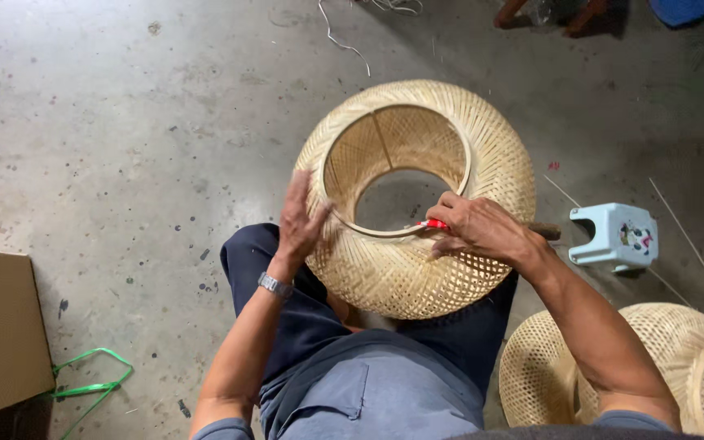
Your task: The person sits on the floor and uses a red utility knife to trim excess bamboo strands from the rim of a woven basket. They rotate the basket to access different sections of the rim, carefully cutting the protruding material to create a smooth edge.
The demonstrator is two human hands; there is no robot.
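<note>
With the woven bamboo shade (pixel 417 195) resting on the lap, the left hand (pixel 301 218) presses flat and open against its rim while the right hand (pixel 482 228) grips a red-tipped tool (pixel 432 223) there, best worked in short, controlled strokes.

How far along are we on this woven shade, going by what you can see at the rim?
Looks done: the woven shade is fully formed, its inner hoop seated. In hand: the left hand steadies the side while the right hand works a red-tipped tool at the near rim. Left: how much rim remains I cannot tell; a second shade lies beside.
</note>
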